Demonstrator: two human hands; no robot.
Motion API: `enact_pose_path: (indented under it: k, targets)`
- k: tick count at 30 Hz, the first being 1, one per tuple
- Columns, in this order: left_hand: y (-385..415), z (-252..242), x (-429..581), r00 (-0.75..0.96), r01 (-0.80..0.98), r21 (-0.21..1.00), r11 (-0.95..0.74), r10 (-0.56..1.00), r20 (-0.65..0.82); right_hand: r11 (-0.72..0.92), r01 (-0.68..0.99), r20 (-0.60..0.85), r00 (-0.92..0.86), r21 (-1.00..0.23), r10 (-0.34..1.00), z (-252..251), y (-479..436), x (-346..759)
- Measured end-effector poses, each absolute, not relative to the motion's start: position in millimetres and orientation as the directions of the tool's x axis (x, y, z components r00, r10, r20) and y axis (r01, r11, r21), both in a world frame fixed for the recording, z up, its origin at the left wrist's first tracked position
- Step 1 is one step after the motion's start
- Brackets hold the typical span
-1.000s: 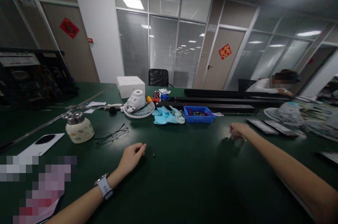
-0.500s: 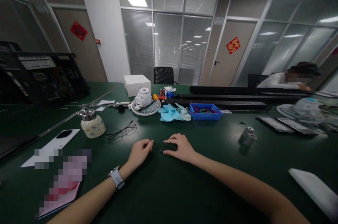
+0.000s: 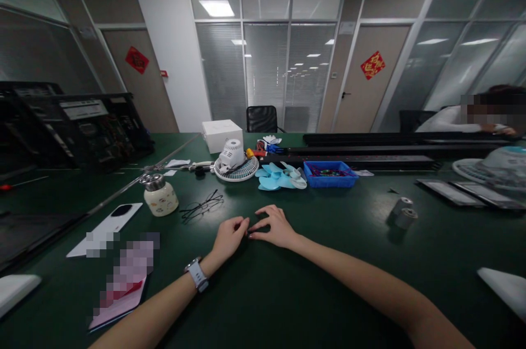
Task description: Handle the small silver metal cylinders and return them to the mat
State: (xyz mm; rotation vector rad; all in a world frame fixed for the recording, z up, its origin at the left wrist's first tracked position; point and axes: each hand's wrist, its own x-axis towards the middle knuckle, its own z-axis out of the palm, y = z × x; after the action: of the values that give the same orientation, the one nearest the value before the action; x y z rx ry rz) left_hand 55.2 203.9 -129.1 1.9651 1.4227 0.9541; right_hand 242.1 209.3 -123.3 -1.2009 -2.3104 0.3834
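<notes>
Head view: against the dark green desk (image 3: 329, 245), a tiny dark piece (image 3: 249, 233) was seen leftmost at the right hand's (image 3: 278, 228) nearer grip; pinching and long axis could not be told. The left hand (image 3: 230, 236) was curled just beside it, contents hidden.

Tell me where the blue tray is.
The blue tray sits right of centre in the head view, beside the light-blue fan blades and beyond the right hand.
</notes>
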Motion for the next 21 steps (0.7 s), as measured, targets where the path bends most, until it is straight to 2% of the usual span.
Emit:
enact_pose_path:
  k: [4,7,9,12,14,17,21]
  targets:
    - [203,-127,55,0.199,0.59,0.748,-0.305,0.952,0.232,0.601,0.665,0.371,-0.473,-0.445,0.799,-107,207,258]
    - [203,-128,54,0.202,0.585,0.754,-0.299,0.954,0.221,0.539,0.705,0.436,-0.35,-0.461,0.83,-79,204,319]
    - [203,-128,55,0.207,0.58,0.758,-0.298,0.954,0.217,0.413,0.772,0.478,-0.163,-0.484,0.863,-60,200,382]
    - [202,-128,56,0.209,0.585,0.752,-0.304,0.952,0.222,0.065,0.877,0.494,0.206,-0.477,0.845,-40,188,484]
    - [202,-127,57,0.204,0.594,0.744,-0.306,0.952,0.229,-0.168,0.88,0.437,0.377,-0.445,0.817,-36,179,543]
    - [201,-125,58,0.2,0.597,0.738,-0.315,0.949,0.243,-0.392,0.834,0.307,0.518,-0.387,0.798,-45,170,598]
    - [199,-123,57,0.192,0.601,0.738,-0.308,0.951,0.241,-0.472,0.768,0.205,0.593,-0.433,0.778,-68,167,620]
